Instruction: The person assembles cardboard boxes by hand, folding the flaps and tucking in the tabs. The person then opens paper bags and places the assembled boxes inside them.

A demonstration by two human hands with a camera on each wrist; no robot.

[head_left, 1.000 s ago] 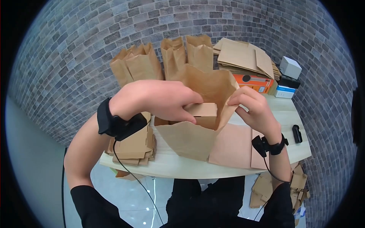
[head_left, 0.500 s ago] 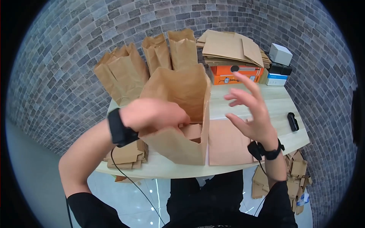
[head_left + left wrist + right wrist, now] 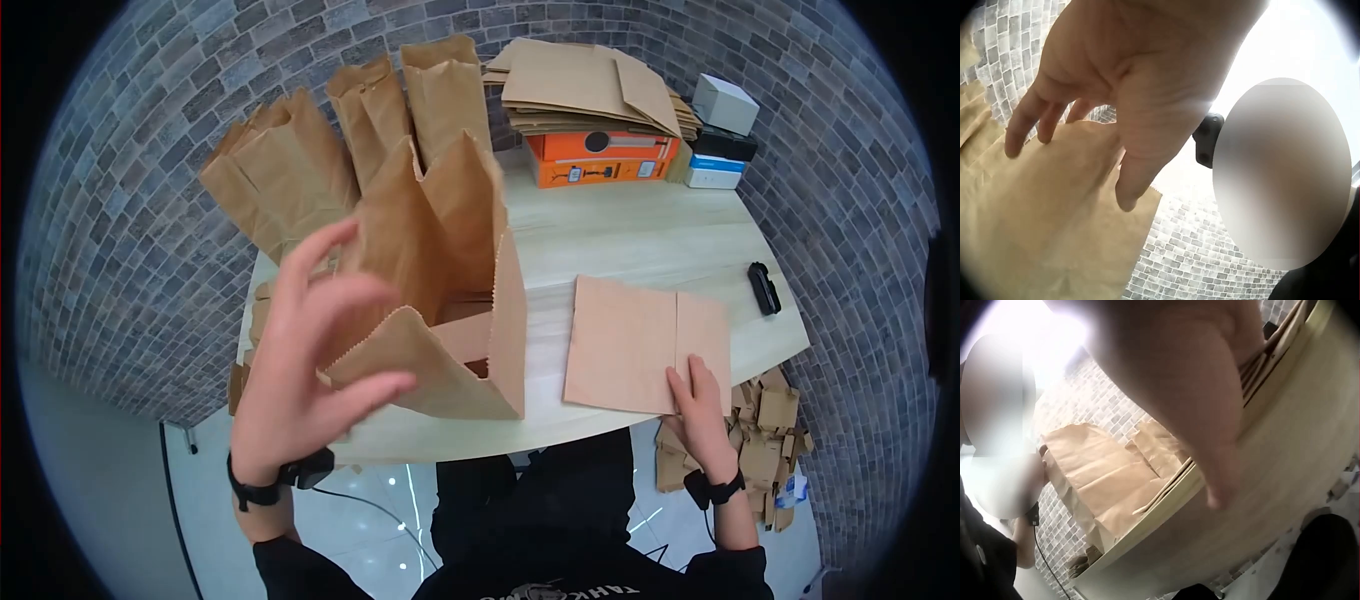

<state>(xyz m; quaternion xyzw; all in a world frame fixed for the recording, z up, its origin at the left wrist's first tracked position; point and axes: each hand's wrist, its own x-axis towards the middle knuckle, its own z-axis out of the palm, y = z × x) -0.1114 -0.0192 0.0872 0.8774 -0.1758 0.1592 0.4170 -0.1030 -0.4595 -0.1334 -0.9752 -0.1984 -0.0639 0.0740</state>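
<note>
A tall brown paper bag [image 3: 508, 330] stands with its mouth wide, and part of a cardboard box [image 3: 466, 338] shows low inside it. My left hand [image 3: 300, 350] is raised at the bag's left side, fingers spread, holding nothing. In the left wrist view the thumb and fingers of that left hand [image 3: 1116, 94] appear apart in front of the brown paper. On the right, a folded flat paper bag [image 3: 625, 345] lies on the table. The fingers of my right hand [image 3: 703, 420] rest on its near right part, with the thumb by the table's front edge.
Several upright paper bags [image 3: 285, 175] stand at the back left. Flat cardboard [image 3: 575, 85] is stacked on orange boxes [image 3: 605, 165], beside smaller boxes [image 3: 725, 105]. A black stapler-like object [image 3: 764, 288] lies at the right edge. Cardboard pieces [image 3: 765, 430] are heaped on the floor.
My left hand has come out of the bag's mouth and moved left. My right hand has let go of the bag's rim and come down onto the folded flat bag, now shifted right.
</note>
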